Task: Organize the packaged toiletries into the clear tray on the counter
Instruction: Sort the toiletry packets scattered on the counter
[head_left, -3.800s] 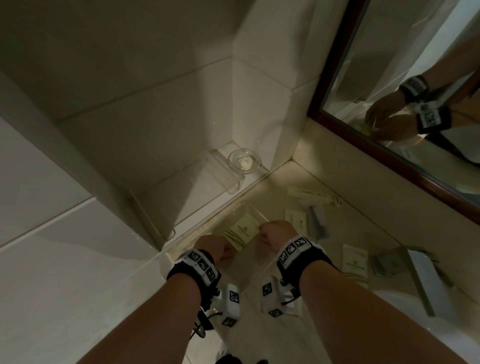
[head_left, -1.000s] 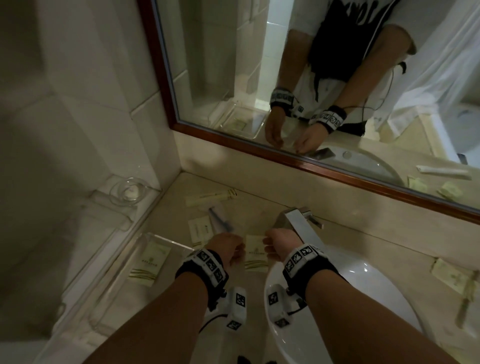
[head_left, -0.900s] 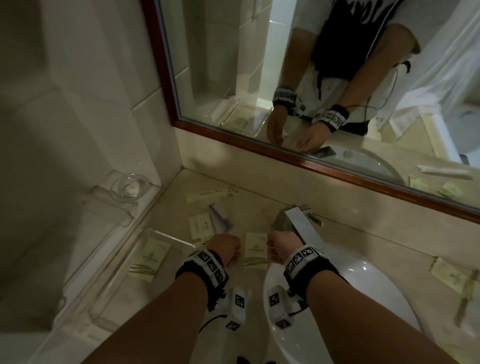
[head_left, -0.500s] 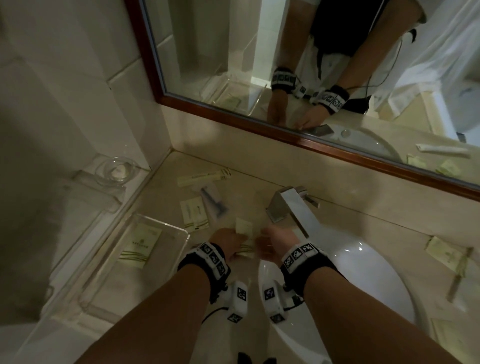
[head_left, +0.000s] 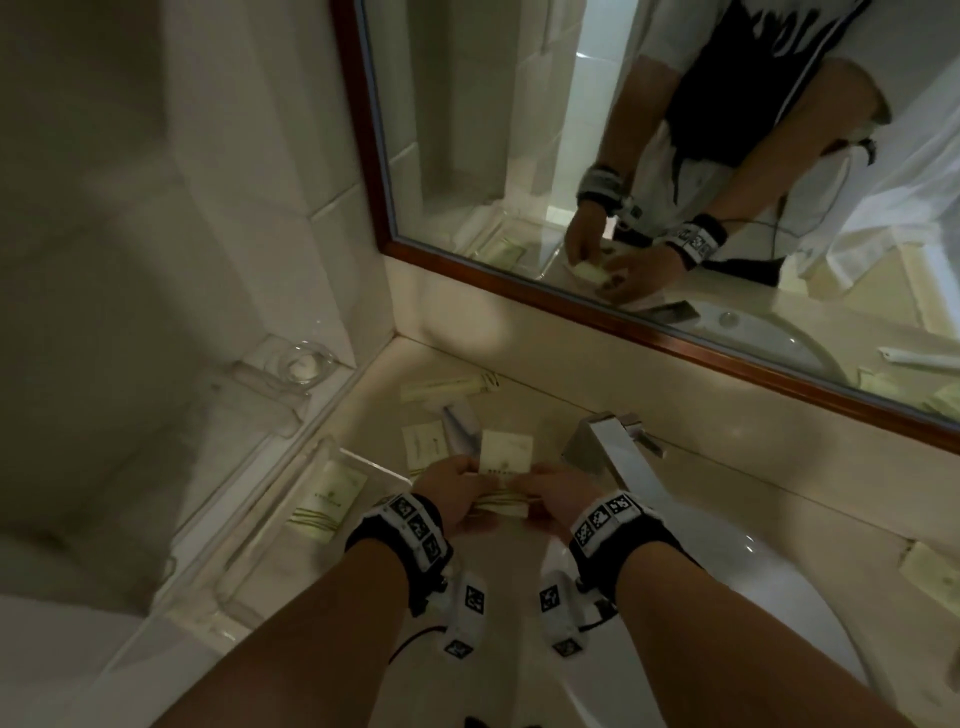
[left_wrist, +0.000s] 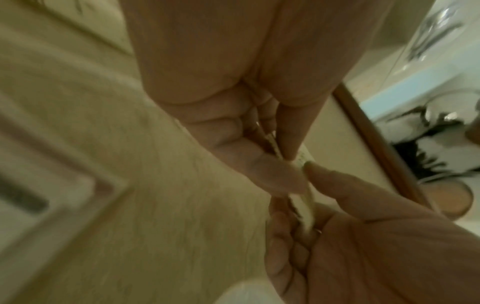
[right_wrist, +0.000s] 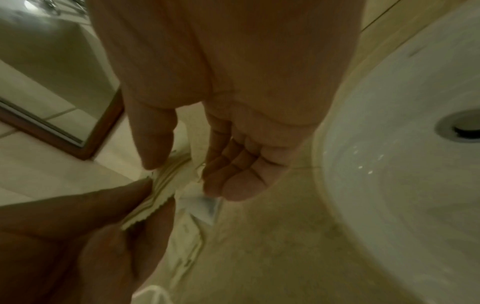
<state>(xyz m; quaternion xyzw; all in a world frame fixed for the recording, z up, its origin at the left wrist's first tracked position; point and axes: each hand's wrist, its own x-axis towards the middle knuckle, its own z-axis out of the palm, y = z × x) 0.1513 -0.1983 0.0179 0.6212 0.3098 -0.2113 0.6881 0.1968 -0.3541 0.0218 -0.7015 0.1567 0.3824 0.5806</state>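
A cream sachet (head_left: 506, 454) with green print is held just above the counter, left of the faucet. My left hand (head_left: 470, 475) pinches its left lower edge and my right hand (head_left: 524, 480) pinches its right lower edge. In the left wrist view the sachet (left_wrist: 306, 162) shows edge-on between thumb and fingers of both hands. In the right wrist view the sachet (right_wrist: 161, 191) has a serrated end. The clear tray (head_left: 249, 561) lies to the left with one sachet (head_left: 327, 499) inside. Another sachet (head_left: 423, 441), a long packet (head_left: 449, 384) and a clear-wrapped item (head_left: 462, 421) lie on the counter behind.
A chrome faucet (head_left: 613, 447) and white sink (head_left: 727, 587) are to the right. A small glass dish (head_left: 304, 361) sits on a ledge in the back left corner. One more sachet (head_left: 930, 571) lies at the far right. A framed mirror (head_left: 623, 156) runs along the back wall.
Both hands closed on the sachet left of the faucet and raised it off the counter. Earlier they were over the tray, where one sachet now lies.
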